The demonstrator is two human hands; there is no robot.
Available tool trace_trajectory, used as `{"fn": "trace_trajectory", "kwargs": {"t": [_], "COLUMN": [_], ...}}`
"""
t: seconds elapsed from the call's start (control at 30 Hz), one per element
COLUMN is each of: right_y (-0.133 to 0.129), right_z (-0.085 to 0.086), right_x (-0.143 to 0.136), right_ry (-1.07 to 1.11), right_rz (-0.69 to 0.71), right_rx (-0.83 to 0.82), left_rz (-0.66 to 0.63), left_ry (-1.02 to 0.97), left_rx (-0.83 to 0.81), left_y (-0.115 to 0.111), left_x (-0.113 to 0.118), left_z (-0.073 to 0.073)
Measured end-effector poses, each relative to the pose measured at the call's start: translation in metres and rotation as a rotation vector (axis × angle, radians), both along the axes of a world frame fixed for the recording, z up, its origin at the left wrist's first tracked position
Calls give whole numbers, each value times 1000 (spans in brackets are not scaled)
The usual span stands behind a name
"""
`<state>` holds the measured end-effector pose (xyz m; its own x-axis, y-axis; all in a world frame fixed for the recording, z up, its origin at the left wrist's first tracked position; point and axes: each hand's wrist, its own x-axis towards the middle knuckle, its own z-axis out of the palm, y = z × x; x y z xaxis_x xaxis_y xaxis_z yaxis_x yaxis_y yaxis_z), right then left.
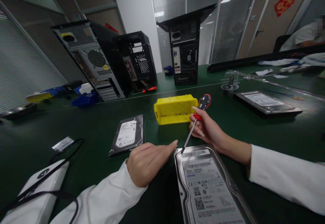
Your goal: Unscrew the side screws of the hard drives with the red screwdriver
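A Samsung hard drive (210,190) lies label up at the front of the table, its far end facing away from me. My right hand (207,125) grips a screwdriver (189,136) with a red and dark see-through handle. Its shaft slants down, and the tip meets the drive's far left corner. Beside that corner, my left hand (149,159) has its fingers stretched towards the drive, close to the tip; whether they touch the metal is unclear. Behind the right hand stands a yellow plastic bin (175,110), with small dark bits in it that look like screws.
Another hard drive (127,132) lies left of the bin, and a third drive (266,101) at right. Computer cases (186,54) stand along the back. A red-handled screwdriver (149,89) lies before them. At left, a black cable (53,166) crosses a white device (38,193).
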<state>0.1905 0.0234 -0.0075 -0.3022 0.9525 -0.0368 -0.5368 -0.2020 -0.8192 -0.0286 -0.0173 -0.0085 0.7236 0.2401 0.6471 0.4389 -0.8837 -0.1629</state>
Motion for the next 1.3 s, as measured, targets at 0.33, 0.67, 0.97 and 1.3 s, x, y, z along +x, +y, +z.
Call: {"fn": "trace_trajectory", "kwargs": {"t": [0.33, 0.67, 0.97, 1.3], "right_y": [-1, -1, -1, -1], "right_z": [1, 1, 1, -1], "right_x": [1, -1, -1, 1], "right_ry": [1, -6, -18, -18], "right_rz": [-6, -19, -18, -4], "right_rx": [-6, -16, -8, 19], "left_rz": [0, -10, 24, 90], "left_ry": [20, 31, 29, 33], "left_rx": [-2, 54, 83, 7], "left_y": [-3, -6, -4, -3], "left_x": [0, 4, 1, 3], "left_z": [3, 7, 1, 4]}}
